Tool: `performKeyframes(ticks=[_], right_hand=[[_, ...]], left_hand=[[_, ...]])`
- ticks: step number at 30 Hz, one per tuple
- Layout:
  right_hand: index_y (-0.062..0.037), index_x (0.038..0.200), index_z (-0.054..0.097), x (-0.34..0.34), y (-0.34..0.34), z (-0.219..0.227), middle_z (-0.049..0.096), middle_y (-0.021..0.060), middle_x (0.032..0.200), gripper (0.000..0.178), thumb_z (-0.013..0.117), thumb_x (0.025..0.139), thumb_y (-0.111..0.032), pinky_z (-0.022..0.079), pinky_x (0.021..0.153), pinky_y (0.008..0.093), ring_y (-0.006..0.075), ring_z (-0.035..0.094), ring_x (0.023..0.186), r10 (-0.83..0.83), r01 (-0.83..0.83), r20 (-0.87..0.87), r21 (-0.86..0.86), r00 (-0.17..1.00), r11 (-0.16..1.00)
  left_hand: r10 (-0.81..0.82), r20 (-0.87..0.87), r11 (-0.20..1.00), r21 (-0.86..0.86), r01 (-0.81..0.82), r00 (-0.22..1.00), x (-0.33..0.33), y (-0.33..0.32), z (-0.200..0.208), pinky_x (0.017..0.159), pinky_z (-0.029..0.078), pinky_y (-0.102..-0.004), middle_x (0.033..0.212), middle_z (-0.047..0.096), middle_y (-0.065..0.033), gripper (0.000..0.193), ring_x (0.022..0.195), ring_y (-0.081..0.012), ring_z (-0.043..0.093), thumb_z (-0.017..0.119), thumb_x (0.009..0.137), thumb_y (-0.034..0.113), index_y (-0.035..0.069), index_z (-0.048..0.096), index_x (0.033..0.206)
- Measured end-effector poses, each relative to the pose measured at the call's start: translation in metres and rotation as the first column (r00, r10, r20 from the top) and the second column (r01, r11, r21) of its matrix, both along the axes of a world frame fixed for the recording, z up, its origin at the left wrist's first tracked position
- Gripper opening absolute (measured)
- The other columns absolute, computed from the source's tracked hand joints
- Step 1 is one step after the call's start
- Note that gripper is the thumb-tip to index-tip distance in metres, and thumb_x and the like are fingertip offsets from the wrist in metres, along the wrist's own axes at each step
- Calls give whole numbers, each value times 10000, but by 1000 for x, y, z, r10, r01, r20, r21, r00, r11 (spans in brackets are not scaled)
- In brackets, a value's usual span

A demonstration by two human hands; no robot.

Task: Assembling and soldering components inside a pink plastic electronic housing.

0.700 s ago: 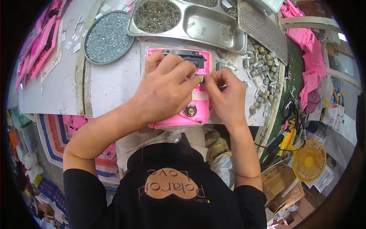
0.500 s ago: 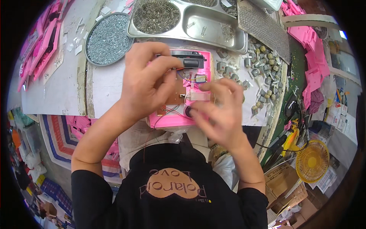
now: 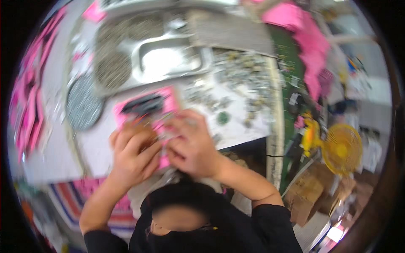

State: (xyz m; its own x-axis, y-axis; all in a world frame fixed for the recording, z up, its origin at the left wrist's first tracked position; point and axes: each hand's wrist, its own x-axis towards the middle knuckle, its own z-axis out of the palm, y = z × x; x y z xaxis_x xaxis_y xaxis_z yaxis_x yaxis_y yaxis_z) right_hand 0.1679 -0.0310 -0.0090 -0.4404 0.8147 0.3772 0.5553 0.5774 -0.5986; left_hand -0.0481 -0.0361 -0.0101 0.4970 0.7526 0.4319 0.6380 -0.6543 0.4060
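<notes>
A pink plastic casing lies on the worktable in front of me, a long black part set across its far end. Below that part, a brown board and a bit of reddish wire show through the blur. My left hand is at the casing's left side, fingers curled in over the board. My right hand meets it from the right, fingers bent and pinched together over the casing's near half. Whatever lies between the fingers is too smeared and covered to name.
Beyond the casing stands a metal compartment tray holding small springs. A round dish of small metal pieces is at the left. Small metal motors are strewn to the right. Pink parts are heaped at far left; a yellow fan is at right.
The view has shifted and blurred, so the casing appears lower, farther left and tilted. My hands have come closer together; the left has dropped from above the black part to the board.
</notes>
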Motion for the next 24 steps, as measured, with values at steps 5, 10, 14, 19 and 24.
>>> performKeyframes(ticks=[5, 10, 14, 19, 24], right_hand=[[-82, 783, 693, 94, 78, 44, 679, 109, 1122, 111, 780, 719, -107, 448, 992, 473, 343, 567, 1124, -244, 224, 57, 243, 968, 944], [-105, 993, 803, 291, 237, 60, 739, 173, 1138, 305, 723, 784, -312, 550, 919, 457, 366, 710, 1029, -773, 821, 405, 86, 488, 564], [-197, 1488, 561, 417, 307, 25, 389, 180, 1626, 628, 591, 940, -503, 349, 1162, 600, 467, 332, 1488, -560, 998, 828, 8, 29, 64], [-260, 1602, 380, 422, 323, -2, 151, 227, 1702, 771, 485, 957, -669, 169, 1195, 707, 505, 80, 1557, -602, 996, 795, 34, -74, -78], [-114, 1549, 447, 426, 346, -21, 269, 213, 1660, 759, 409, 1002, -639, 196, 1180, 713, 454, 180, 1544, -604, 986, 783, 162, -148, -32]], left_hand=[[12, -117, 1000, -9, -14, 993, -9, -9, 5, 901, 343, -478, 992, 577, -28, 327, 955, -260, 517, 777, 710, 205, 165, 788, 1034], [-9, -159, 1000, -9, 7, 987, -7, -7, 8, 875, 338, -478, 946, 537, -34, 344, 935, -259, 500, 771, 711, 200, 185, 782, 1055], [-12, -146, 1000, -7, 11, 989, -9, -8, -2, 846, 339, -481, 919, 519, -28, 365, 891, -257, 490, 778, 685, 213, 201, 789, 1050], [29, -130, 999, -40, -34, 991, -4, -12, 2, 805, 328, -461, 922, 509, -35, 348, 864, -269, 482, 781, 675, 172, 224, 790, 1020], [84, -125, 995, -41, -90, 989, -18, -24, -7, 843, 337, -470, 908, 518, -3, 405, 881, -232, 484, 770, 654, 289, 275, 811, 1057]])
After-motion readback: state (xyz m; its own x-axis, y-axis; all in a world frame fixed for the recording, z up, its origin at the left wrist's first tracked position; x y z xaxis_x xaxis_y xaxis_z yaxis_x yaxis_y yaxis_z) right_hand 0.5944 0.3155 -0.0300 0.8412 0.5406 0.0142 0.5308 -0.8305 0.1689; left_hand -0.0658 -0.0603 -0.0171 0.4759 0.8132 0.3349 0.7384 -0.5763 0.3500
